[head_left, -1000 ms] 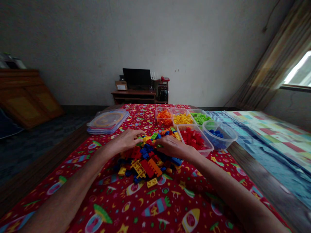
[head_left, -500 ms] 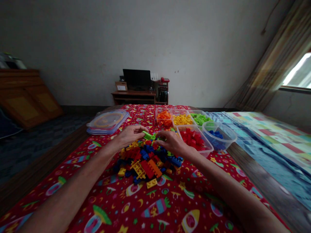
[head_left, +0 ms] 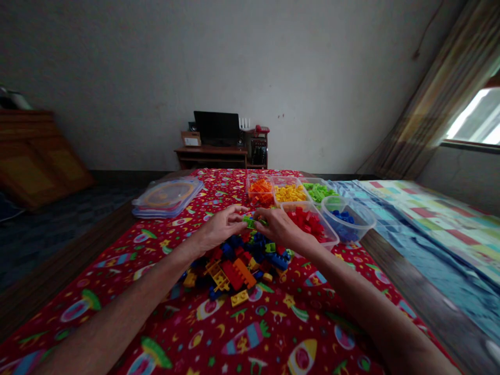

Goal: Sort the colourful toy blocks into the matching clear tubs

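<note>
A heap of mixed plastic bricks [head_left: 238, 263] in red, blue, yellow and orange lies on the red patterned cloth [head_left: 250, 333]. Just above its far side my left hand [head_left: 221, 229] and my right hand [head_left: 277, 226] meet, fingers pinched together on a small green brick piece [head_left: 250, 222] held between them. Behind my hands stand clear tubs of sorted bricks: orange [head_left: 258, 190], yellow [head_left: 289, 192], green [head_left: 318, 190], red [head_left: 308, 220], and a round bowl of blue ones [head_left: 344, 217].
A stack of clear lids [head_left: 166, 196] lies at the cloth's far left. A checked bedcover [head_left: 437, 219] spreads on the right beyond a dark wooden edge. A low desk with a monitor [head_left: 217, 127] stands against the back wall. Curtain and window are at right.
Both hands rose from the heap and came together; a green piece picked up by the left hand is now pinched between both hands. The view shifted slightly.
</note>
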### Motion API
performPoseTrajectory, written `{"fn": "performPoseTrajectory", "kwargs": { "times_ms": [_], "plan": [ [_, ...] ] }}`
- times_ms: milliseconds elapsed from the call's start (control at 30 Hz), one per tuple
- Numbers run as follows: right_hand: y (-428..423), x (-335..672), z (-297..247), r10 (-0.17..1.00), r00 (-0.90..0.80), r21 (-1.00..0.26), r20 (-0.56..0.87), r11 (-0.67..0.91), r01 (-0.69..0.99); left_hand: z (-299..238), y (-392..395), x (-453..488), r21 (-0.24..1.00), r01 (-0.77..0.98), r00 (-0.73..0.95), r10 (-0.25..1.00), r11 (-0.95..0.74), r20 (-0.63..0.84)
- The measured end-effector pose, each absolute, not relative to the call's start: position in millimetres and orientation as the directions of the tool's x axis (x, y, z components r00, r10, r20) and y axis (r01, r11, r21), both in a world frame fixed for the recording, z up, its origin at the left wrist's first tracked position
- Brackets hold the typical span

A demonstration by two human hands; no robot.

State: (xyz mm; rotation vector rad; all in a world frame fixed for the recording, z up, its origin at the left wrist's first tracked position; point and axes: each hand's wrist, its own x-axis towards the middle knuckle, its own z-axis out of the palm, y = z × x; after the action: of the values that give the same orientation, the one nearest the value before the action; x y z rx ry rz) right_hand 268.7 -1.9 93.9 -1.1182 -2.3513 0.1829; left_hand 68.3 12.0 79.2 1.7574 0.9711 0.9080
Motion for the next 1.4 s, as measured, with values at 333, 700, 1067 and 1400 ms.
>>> {"fn": "performPoseTrajectory", "kwargs": {
  "times_ms": [333,700,1067,1400],
  "plan": [
    [73,382,122,0.861,-0.073,-0.199,0.504,0.198,0.960,84,22,55,0.877,0.330,0.345,0.909,-0.349,0.232],
    [106,437,144,0.911,0.102,-0.316,0.400,0.033,0.948,84,25,48,0.813,0.448,0.321,0.916,-0.372,0.242],
    [23,323,129,0.791,-0.431,-0.232,0.435,0.561,0.795,82,23,50,0.460,0.710,0.404,0.843,-0.534,0.355],
    [-14,277,101,0.781,-0.620,-0.050,0.068,0.624,0.780,60,32,51,0.292,0.701,0.544,0.752,-0.651,0.373]
  ]
}}
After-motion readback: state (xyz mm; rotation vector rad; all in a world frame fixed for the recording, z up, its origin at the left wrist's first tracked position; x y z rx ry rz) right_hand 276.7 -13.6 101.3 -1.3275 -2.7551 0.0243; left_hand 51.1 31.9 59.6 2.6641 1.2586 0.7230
